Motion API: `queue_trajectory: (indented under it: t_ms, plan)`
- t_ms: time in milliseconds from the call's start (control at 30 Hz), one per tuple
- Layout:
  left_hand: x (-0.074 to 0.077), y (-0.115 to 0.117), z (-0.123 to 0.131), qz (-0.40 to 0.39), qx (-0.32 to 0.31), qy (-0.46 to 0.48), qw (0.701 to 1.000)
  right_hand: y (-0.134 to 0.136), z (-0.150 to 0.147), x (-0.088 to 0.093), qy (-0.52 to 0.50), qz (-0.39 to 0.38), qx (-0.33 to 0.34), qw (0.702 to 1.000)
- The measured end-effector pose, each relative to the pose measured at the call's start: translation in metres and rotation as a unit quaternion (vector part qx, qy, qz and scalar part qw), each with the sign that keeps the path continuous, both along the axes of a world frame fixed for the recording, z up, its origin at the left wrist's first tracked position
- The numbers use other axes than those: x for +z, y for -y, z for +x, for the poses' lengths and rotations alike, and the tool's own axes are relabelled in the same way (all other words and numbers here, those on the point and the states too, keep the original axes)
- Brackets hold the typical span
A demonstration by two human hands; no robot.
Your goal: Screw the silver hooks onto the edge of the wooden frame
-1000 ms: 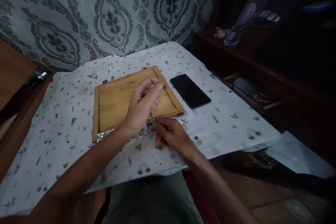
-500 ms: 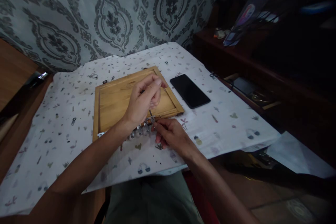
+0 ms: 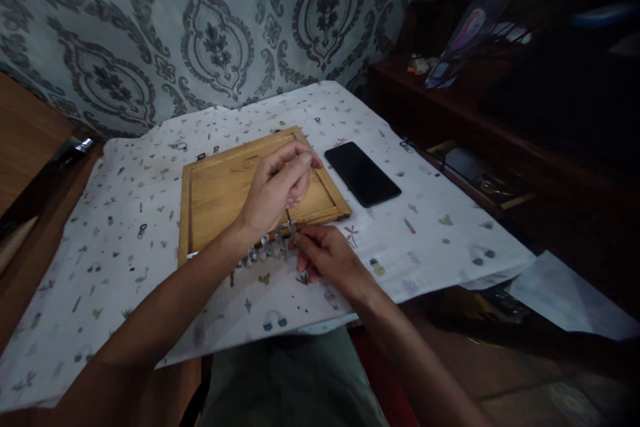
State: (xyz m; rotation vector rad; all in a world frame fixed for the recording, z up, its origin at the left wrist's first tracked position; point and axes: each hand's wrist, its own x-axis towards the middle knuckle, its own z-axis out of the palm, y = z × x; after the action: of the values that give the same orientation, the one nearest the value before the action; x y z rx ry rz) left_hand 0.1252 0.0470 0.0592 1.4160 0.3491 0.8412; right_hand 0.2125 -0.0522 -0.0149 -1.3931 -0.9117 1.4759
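Note:
A framed wooden panel (image 3: 225, 190) lies on the patterned cloth, with a rail of shiny metal hooks (image 3: 267, 247) along its near edge. Above this edge my left hand (image 3: 280, 183) is closed around a screwdriver (image 3: 289, 217). Only its thin metal shaft shows, pointing down at the rail's right end; the handle is hidden in the fingers. My right hand (image 3: 323, 253) pinches the rightmost hook, low by the cloth. Its fingertips partly cover the spot where the shaft meets the hardware.
A black smartphone (image 3: 363, 173) lies right of the panel. The white printed cloth (image 3: 430, 240) covers the table, which stands against a wallpapered wall (image 3: 220, 33). A dark wooden cabinet (image 3: 400, 90) at the right holds a plastic bottle (image 3: 467, 30) and small items; an open drawer (image 3: 480, 177) sits below.
Both hands keep almost the same pose, the left closed on the screwdriver and the right at the hook. The whole view has shifted very slightly.

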Motion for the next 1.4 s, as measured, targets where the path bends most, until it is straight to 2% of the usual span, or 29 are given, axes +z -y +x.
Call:
queue_trajectory:
  t_ms: [300, 567, 1067, 1400]
  plan:
    - [-0.002, 0.004, -0.003, 0.014, -0.004, -0.01, 1.0, -0.001, -0.003, -0.009, 0.002, 0.017, 0.004, 1.0]
    - [-0.003, 0.002, -0.003, 0.009, -0.006, -0.015, 1.0, -0.001, -0.003, -0.007, -0.005, 0.018, 0.008, 1.0]
    - [0.0, -0.006, -0.001, 0.013, -0.074, 0.0, 0.997, -0.001, -0.004, -0.008, -0.008, 0.01, 0.007, 1.0]
    - [-0.001, -0.007, -0.001, 0.01, -0.082, -0.02, 0.996, -0.001, -0.002, -0.01, -0.004, 0.017, 0.012, 1.0]
